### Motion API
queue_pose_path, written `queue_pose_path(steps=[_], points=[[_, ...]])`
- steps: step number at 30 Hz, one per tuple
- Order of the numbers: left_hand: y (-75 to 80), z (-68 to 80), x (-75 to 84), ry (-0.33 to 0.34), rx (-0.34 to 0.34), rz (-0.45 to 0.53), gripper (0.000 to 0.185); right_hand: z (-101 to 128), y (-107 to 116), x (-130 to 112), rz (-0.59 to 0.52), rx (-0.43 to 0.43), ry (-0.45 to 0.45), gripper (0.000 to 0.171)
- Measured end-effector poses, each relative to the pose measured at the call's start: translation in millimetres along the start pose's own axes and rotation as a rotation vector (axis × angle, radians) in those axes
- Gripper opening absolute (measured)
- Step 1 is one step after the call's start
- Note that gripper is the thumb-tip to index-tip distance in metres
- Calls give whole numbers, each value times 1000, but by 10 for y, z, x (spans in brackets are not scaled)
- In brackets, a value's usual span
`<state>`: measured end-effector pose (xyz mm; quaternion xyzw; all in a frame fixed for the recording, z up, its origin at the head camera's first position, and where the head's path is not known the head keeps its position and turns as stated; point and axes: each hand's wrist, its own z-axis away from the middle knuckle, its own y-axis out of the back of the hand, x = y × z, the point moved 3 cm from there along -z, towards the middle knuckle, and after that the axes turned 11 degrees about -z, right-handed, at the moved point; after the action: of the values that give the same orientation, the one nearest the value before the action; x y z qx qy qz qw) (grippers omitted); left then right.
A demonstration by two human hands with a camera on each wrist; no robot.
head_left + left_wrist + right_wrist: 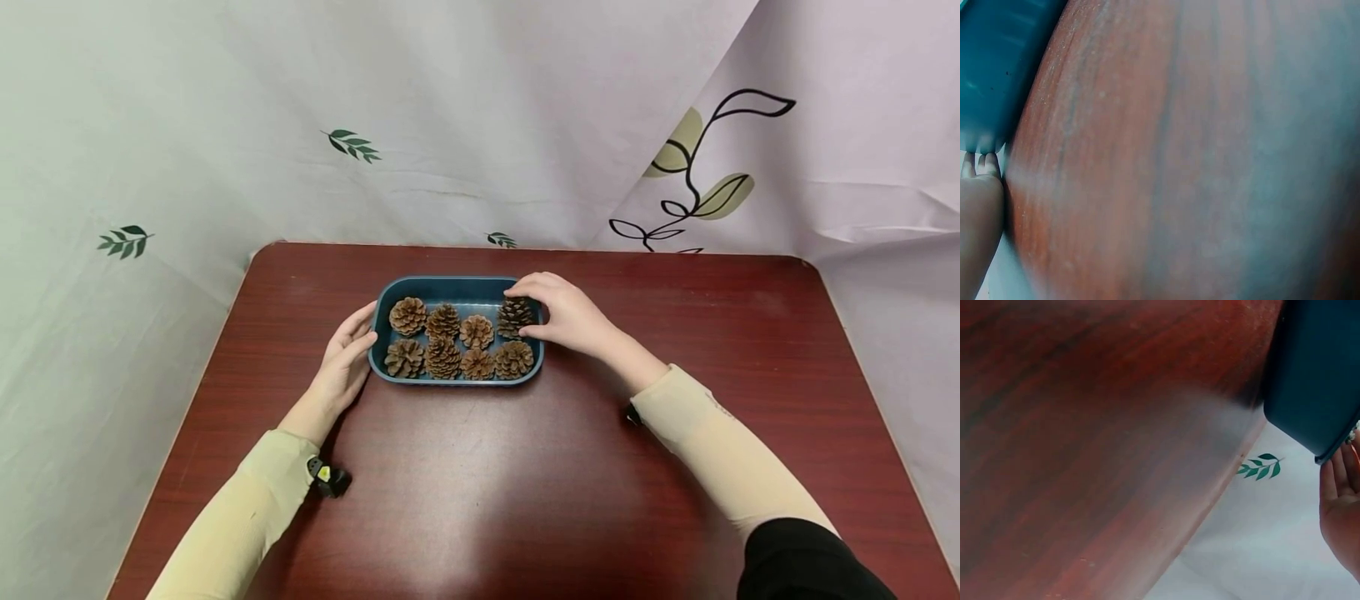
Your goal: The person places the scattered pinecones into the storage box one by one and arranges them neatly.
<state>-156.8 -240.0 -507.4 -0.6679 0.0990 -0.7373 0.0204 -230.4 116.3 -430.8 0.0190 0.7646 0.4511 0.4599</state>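
Note:
A dark teal rectangular tray point(457, 382) stands near the back of the table, holding several brown pine cones in two rows. Against the tray's left end rests my left hand point(341, 362), its fingers extended along the outer wall and the thumb at the rim. In the left wrist view the fingertips meet the teal wall. My right hand point(566, 317) reaches over the right rim and pinches a darker pine cone point(514, 318) at the back right, thumb on the near side and fingers on the far side. Below it lies a wider, opened pine cone point(513, 359).
The reddish-brown wooden table point(480, 475) extends in front of the tray and to both sides. Behind it hangs a pale curtain point(450, 125) with leaf prints. Small black cameras point(328, 479) sit on the wrists.

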Motion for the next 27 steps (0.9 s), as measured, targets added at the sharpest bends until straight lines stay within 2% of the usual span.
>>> queue_pose_path(steps=[10,27], points=[[9,-8,8,2,5,7,51,-83,-41,-73,140,-73,25,57],[-10,4,13,16,6,-3,53,-87,-56,-43,155,-130,96,55]])
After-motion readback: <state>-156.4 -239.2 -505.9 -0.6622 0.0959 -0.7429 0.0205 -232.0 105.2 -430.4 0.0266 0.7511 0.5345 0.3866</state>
